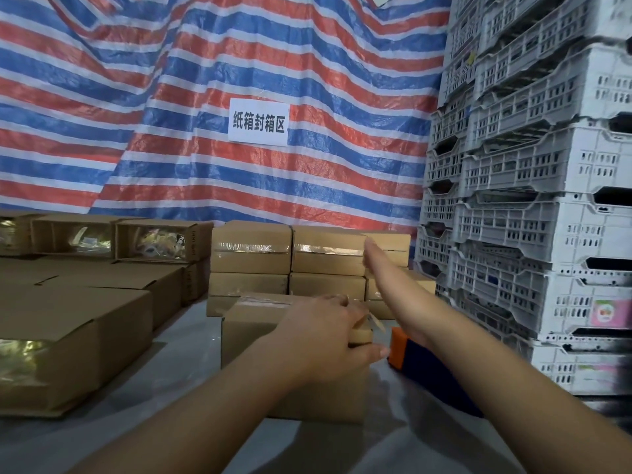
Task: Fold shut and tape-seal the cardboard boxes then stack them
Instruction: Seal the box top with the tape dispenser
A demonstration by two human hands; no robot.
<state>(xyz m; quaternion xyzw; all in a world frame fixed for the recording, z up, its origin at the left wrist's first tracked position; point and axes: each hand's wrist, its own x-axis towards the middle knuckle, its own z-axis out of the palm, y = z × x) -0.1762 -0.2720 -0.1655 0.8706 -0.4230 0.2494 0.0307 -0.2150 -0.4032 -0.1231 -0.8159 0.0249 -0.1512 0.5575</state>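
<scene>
Presently we note the left hand (328, 331) curled around a roll of tape (359, 333), which rests on top of the nearest cardboard box (260, 340) at table centre; the right hand (372, 258) reaches forward with fingers straight, holding nothing, its fingertips at the top front edge of the stack of sealed boxes (290, 265) behind; we see the two hands well apart. Unsealed boxes (113, 241) with shiny contents lie to the left; an orange-and-blue object (402, 350) sits just right of the near box; white plastic crates (533, 200) are piled at right; a paper sign (259, 122) hangs on the striped tarpaulin (136, 97).
</scene>
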